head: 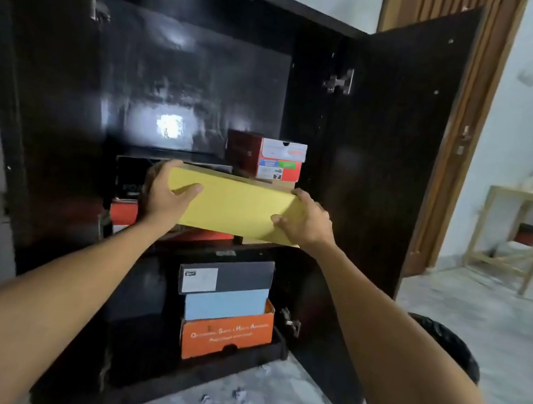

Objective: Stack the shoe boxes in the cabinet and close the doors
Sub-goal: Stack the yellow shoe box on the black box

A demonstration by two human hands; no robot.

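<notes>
- Yellow cardboard makes up the shoe box (235, 205) that both hands hold at the upper shelf of the dark cabinet (192, 62); its long face is turned to the camera and it hides most of what sits behind it.
- Left hand (164, 193) clasps the box's left end, thumb laid across the front and fingers curled out of sight over the top edge.
- Right hand (305, 219) clasps the right end, thumb on the front face and fingers wrapped round the corner.
- Behind the yellow box, a black box (130, 178) and a red-orange box (123, 211) under it show only at their left ends; the black one carries pale letters too blurred to read.
- A red box (265, 156) with a white lid end stands further back on the right; its end labels are illegible, though a digit like "7" shows.
- On the lower shelf stand three stacked boxes: a dark grey box (230, 276) with a white label on top, a light blue box (225, 304) in the middle, and an orange box (226, 334) at the bottom with white print too smeared to read.
- Every box is closed, so contents cannot be told.
- The right door (384, 171) stands wide open; the left door is cut off by the frame edge.
</notes>
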